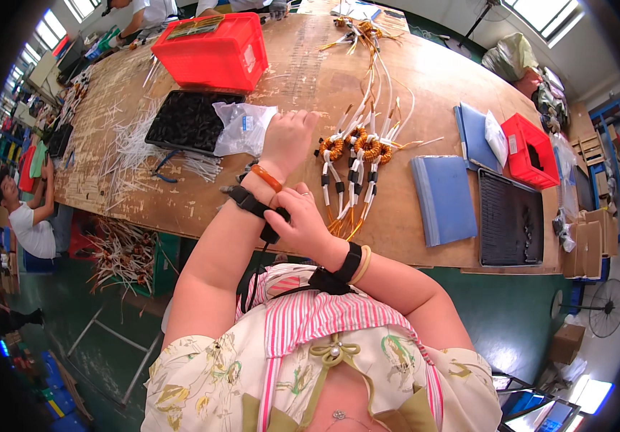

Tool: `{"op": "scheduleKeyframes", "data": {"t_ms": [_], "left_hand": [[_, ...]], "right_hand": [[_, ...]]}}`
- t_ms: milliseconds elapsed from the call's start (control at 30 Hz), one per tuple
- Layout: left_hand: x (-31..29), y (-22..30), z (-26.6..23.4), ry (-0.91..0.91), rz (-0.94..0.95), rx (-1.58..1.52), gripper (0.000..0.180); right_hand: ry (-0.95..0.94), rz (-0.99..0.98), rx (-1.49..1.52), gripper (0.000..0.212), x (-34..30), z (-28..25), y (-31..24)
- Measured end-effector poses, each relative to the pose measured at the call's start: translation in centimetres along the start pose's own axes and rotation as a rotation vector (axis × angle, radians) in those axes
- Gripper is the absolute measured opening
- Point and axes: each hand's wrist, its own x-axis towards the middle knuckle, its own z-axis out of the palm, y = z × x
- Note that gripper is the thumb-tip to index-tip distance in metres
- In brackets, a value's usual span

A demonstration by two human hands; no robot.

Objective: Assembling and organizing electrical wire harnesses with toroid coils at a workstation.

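Observation:
My left hand [288, 144] reaches over the wooden table [295, 86], fingers loosely stretched, holding nothing. An orange bracelet [266, 178] and a black strap [247, 201] circle its wrist. Against that strap, my right hand [302, 225] closes its fingers on a small black box [274, 225] with a cable hanging below. My right wrist wears another black band [351, 261]. Right of both hands lie several copper-wound ring coils [369, 149] with white and orange leads. A clear plastic bag [243, 126] lies just beyond my left hand, partly over a black tray of small black parts [184, 128].
Farther back stands a red crate [213, 54]; white ties [133, 147] and blue-handled pliers [164, 167] lie left. On the right are blue folders [443, 200], a black tray [511, 219] and a red bin [531, 151]. A co-worker [33, 223] sits at the left.

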Motion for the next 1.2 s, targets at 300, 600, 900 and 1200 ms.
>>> {"op": "scheduleKeyframes", "data": {"t_ms": [300, 600, 900, 1200], "left_hand": [[-0.8, 0.5, 0.4, -0.103, 0.012, 0.085, 0.013], [-1.3, -0.2, 1.3, -0.068, -1.034, -1.738, 0.013], [-1.5, -2.0, -0.7, 0.156, -1.132, -2.552, 0.011], [-2.2, -1.2, -0.2, 0.266, -1.122, -1.895, 0.012]], "right_hand": [[0.253, 0.262, 0.387, 0.012, -0.7, 0.8, 1.3], [-0.092, -0.092, -0.129, 0.012, -0.3, -1.2, 0.2], [-0.170, 0.565, 0.845, 0.068, -2.1, -2.0, 3.3], [-0.339, 0.724, 1.320, 0.052, -2.6, -0.1, 1.0]]}}
